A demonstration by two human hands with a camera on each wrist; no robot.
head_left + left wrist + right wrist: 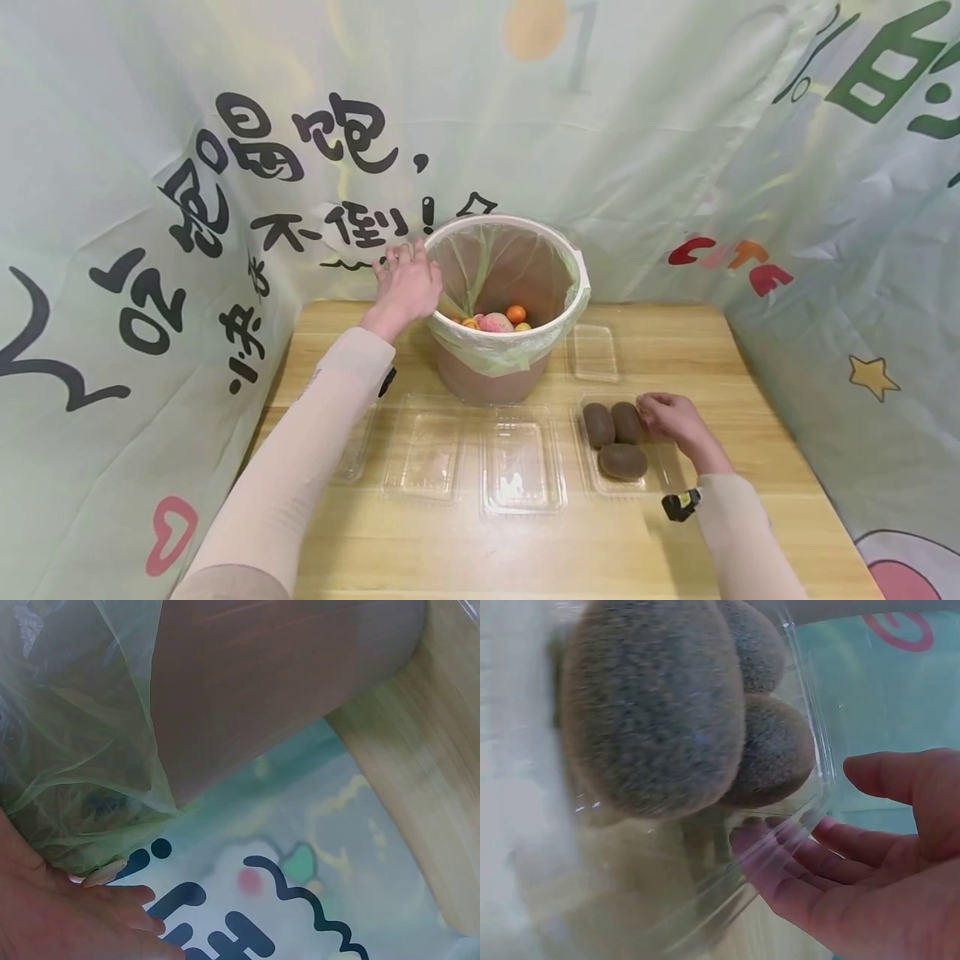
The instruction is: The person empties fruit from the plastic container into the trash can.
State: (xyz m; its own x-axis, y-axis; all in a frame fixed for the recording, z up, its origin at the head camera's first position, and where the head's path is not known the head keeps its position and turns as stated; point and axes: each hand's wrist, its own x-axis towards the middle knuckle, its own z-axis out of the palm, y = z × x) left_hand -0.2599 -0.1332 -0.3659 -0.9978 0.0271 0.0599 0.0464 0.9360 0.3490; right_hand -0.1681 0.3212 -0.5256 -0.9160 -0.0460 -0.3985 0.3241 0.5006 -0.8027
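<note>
My left hand (408, 283) rests on the left rim of a bin (480, 379), its fingers extended. A thin green plastic bag (82, 765) lines the bin. Down inside lie a pink peach-like fruit (496, 322), an orange fruit (516, 314) and some yellow ones. Three brown fuzzy kiwis (623, 462) sit in a clear plastic container (662, 473) at the right. Beside its right edge is my right hand (678, 421). In the right wrist view its thumb and fingers stand apart, fingertips right at the clear wall, with nothing between them.
Clear plastic containers (522, 467) stand in a row on the wooden table (420, 550), left of the kiwis. Another clear container (595, 352) lies right of the bin. Printed cloth walls (615, 167) enclose the table at the back and both sides.
</note>
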